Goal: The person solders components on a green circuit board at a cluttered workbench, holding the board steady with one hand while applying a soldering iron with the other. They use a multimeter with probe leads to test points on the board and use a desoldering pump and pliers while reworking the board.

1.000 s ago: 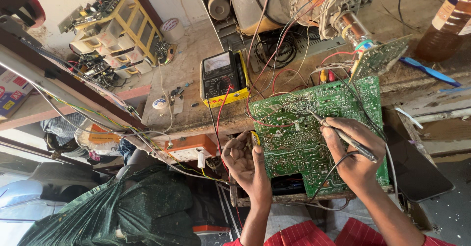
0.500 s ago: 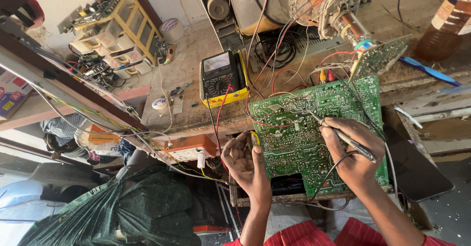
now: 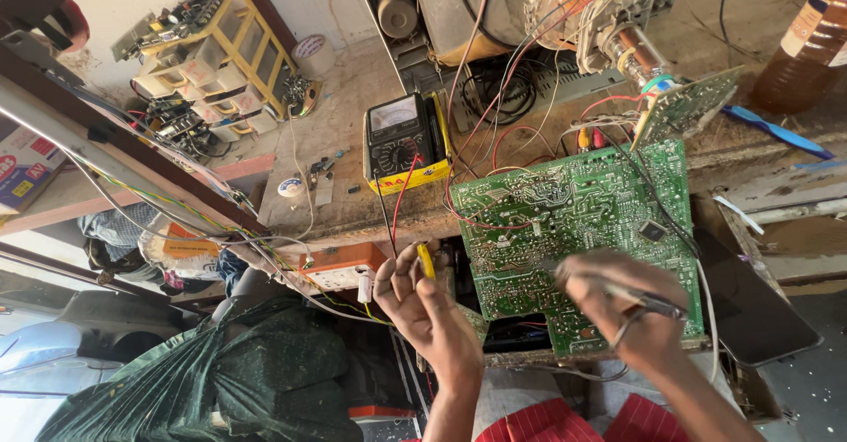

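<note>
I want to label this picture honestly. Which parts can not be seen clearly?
Head view:
- Right hand and its pen-like tool: motion blur hides the tip.
- Brown bottle: cut off by the right edge.
- Green board: small parts too tiny to tell.
- Left hand: palm hides how it grips the yellow piece.

Circuit board point(image 3: 573, 230): green lacquered laminate, faintly glossy, dotted with dull solder. Multimeter point(image 3: 404, 142): black and yellow plastic, matt. Workbench point(image 3: 335, 133): rough, dusty, worn surface.

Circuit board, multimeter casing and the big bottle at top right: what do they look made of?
Circuit board: apparently rigid laminate, green coated, with pale traces and shiny solder points. Multimeter: looks like black moulded plastic in a yellow surround, with a clear window over its dial. Bottle: translucent brown, glossy, likely plastic, though glass can't be ruled out.
</note>
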`<state>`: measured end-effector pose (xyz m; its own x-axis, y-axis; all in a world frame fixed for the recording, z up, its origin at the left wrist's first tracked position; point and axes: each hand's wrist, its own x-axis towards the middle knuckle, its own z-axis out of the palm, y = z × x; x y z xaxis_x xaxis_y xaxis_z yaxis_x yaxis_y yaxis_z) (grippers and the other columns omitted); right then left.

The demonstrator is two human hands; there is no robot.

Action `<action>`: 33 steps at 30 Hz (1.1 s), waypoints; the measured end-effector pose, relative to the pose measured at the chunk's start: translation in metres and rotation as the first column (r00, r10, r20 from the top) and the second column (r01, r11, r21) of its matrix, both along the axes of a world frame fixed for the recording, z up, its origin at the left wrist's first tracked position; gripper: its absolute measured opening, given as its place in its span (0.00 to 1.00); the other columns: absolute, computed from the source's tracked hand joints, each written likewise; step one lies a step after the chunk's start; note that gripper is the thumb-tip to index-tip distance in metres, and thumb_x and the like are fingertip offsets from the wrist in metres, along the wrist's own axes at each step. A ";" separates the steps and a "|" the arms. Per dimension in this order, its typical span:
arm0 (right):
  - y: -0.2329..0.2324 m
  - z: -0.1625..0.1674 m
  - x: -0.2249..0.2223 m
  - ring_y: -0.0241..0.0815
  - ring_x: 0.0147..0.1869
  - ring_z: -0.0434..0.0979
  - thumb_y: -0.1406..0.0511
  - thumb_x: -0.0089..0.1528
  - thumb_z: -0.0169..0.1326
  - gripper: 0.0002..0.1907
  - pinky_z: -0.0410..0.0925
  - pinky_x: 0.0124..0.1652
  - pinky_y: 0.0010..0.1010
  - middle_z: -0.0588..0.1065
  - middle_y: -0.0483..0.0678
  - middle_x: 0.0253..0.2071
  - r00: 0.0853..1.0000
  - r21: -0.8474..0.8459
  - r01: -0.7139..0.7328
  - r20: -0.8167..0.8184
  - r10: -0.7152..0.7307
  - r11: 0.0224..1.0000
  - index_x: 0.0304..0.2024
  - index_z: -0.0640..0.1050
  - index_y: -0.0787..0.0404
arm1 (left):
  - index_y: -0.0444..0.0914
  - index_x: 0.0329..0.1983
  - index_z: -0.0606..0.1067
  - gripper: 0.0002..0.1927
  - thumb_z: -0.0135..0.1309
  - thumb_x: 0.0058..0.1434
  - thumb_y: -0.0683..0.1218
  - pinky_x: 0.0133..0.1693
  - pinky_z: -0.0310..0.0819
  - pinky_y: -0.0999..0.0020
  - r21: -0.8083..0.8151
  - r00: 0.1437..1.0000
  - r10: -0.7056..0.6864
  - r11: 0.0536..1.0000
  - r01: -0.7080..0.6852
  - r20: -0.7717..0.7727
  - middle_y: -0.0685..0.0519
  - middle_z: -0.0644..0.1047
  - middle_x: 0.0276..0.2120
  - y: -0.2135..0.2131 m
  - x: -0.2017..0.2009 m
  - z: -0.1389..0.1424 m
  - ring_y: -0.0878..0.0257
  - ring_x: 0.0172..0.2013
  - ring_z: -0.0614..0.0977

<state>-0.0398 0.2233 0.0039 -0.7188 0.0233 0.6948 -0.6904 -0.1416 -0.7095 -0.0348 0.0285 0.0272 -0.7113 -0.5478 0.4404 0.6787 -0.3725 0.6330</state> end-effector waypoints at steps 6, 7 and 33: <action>-0.029 -0.050 0.022 0.49 0.32 0.83 0.68 0.61 0.62 0.10 0.75 0.28 0.38 0.81 0.59 0.32 0.690 -0.525 -0.204 0.522 0.502 0.826 0.39 0.82 0.71 | 0.39 0.71 0.59 0.31 0.45 0.72 0.59 0.56 0.74 0.63 0.459 0.808 -0.542 0.672 0.582 -0.232 0.47 0.71 0.60 0.020 0.009 0.021 0.55 0.56 0.76; -0.031 -0.054 0.023 0.48 0.31 0.82 0.67 0.63 0.61 0.09 0.74 0.27 0.36 0.81 0.59 0.31 0.671 -0.563 -0.170 0.534 0.513 0.809 0.39 0.81 0.71 | 0.39 0.72 0.60 0.30 0.44 0.72 0.59 0.54 0.76 0.64 0.474 0.772 -0.577 0.618 0.627 -0.269 0.47 0.71 0.60 0.022 0.010 0.022 0.56 0.55 0.77; -0.025 0.051 -0.008 0.43 0.47 0.85 0.74 0.67 0.58 0.08 0.78 0.43 0.26 0.80 0.57 0.45 0.858 0.290 0.504 -0.280 -0.431 0.814 0.49 0.78 0.70 | 0.40 0.61 0.62 0.19 0.53 0.71 0.42 0.38 0.73 0.71 0.164 0.990 0.097 0.980 -0.113 0.106 0.52 0.75 0.53 -0.093 -0.017 -0.036 0.67 0.43 0.79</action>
